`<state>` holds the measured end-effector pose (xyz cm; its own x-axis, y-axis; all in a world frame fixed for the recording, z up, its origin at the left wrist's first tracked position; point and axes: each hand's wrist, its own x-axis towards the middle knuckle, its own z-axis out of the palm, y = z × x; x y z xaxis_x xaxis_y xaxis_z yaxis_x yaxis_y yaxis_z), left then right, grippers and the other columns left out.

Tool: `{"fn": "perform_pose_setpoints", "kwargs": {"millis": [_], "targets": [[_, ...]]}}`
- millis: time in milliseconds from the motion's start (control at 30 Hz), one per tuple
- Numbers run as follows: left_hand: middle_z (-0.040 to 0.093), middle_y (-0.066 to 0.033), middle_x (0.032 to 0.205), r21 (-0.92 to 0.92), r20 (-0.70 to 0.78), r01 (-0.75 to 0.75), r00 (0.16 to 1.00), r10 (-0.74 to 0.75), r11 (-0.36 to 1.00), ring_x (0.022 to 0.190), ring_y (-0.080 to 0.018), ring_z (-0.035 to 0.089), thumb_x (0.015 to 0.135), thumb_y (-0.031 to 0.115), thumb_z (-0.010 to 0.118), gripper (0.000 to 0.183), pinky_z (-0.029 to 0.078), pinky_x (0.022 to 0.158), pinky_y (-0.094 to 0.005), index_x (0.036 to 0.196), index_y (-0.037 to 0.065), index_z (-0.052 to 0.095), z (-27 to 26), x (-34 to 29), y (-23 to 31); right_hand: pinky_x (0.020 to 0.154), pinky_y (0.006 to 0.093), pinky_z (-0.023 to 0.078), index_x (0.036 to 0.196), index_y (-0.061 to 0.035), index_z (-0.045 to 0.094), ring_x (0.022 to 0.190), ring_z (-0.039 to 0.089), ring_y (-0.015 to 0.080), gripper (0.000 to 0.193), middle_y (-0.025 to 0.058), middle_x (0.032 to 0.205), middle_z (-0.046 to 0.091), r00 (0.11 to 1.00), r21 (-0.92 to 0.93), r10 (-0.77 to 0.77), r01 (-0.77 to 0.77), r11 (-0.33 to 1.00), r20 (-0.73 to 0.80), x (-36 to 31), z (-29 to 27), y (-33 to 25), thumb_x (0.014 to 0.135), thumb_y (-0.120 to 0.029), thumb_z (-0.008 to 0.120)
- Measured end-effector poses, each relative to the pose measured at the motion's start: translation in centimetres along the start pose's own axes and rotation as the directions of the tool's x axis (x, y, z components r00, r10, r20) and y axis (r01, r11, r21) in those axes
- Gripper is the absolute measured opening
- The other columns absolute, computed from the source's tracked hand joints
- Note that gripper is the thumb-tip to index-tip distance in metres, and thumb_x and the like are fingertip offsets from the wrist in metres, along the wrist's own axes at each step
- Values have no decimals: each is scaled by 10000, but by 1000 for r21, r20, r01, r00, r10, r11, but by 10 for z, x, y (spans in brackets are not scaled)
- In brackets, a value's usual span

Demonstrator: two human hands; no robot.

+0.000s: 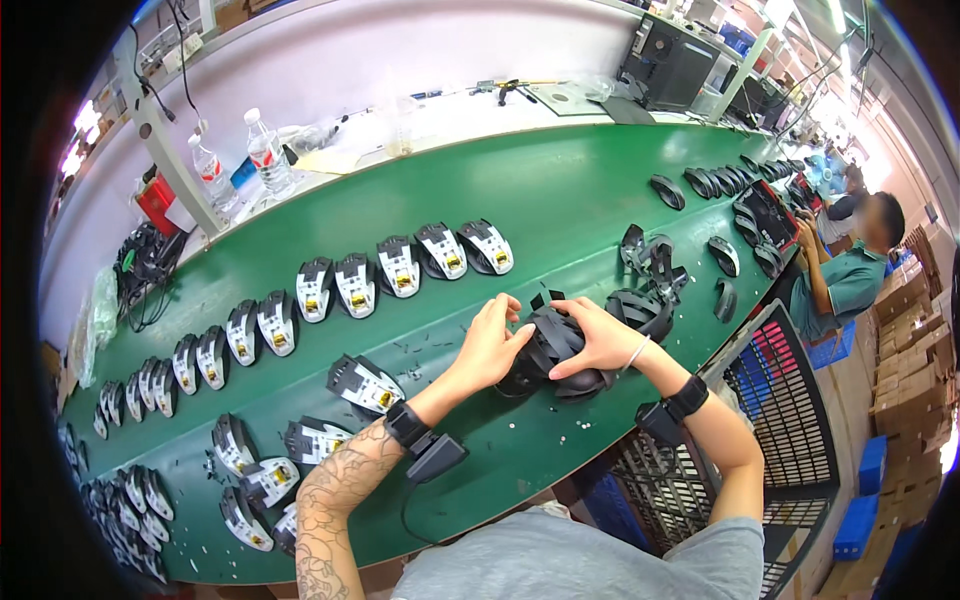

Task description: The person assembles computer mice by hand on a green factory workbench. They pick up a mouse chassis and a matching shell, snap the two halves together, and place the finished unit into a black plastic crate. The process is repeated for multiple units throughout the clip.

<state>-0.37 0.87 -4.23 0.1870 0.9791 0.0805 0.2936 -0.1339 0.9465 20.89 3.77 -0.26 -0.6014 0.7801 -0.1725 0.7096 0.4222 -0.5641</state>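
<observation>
Close in front of me, both hands are at a black plastic mouse shell (553,337). My right hand (606,340) grips it, thumb along the near side and fingers over the far side. My left hand (490,342) is closed at its left edge, its thumb pressed toward the shell and fingers curled; its exact grip is partly hidden. More black shells (582,385) lie under and beside my hands. To the right sits a heap of black shells (655,265). Left of my left wrist lies a half-assembled mouse (365,383) with a white base and yellow part.
A row of black-and-white mice (398,266) crosses the green bench (400,190), with a pile (125,510) at lower left. Water bottles (266,152) stand behind. A black plastic crate (785,390) is at my right. A co-worker (850,270) handles parts farther right.
</observation>
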Motion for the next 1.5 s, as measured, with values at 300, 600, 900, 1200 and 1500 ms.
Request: {"fn": "perform_pose_setpoints", "kwargs": {"millis": [300,600,900,1200,1500], "targets": [[624,-37,846,-342,279,192,956,-96,920,806,-107,591,897,153,606,157,500,719,-267,908,-3,596,-13,0,-15,928,381,420,1239,33,488,1046,495,332,781,168,1119,525,897,-134,-111,58,989,-429,-41,27,-64,574,-184,835],[634,-50,917,-475,303,63,948,96,878,847,-109,591,900,160,612,170,505,760,-289,950,-2,603,-38,-18,45,809,306,519,1204,4,511,960,582,223,677,118,1105,489,744,378,125,181,908,-657,-51,42,-105,586,44,784],[596,-175,1138,314,166,-200,974,154,928,1100,-273,541,859,434,610,525,418,948,-369,1089,-37,583,-60,82,23,733,315,513,1235,-121,552,874,594,207,635,107,1115,477,632,143,56,89,986,-773,-45,54,-93,653,-84,803],[317,-323,1391,845,34,34,993,-117,533,1386,-441,76,598,696,683,1140,52,1129,-490,1294,-150,366,-45,177,-44,732,325,496,1072,-74,660,836,593,216,454,113,1106,494,512,105,72,36,994,-856,-46,70,-97,641,-71,804],[528,-135,1183,-390,74,-102,987,142,915,1057,-229,558,674,19,782,918,473,908,-385,1413,99,244,-50,106,-11,801,331,508,1047,-49,667,947,608,247,419,116,1151,518,379,186,168,12,983,-910,-53,71,-100,648,-45,796]]}}
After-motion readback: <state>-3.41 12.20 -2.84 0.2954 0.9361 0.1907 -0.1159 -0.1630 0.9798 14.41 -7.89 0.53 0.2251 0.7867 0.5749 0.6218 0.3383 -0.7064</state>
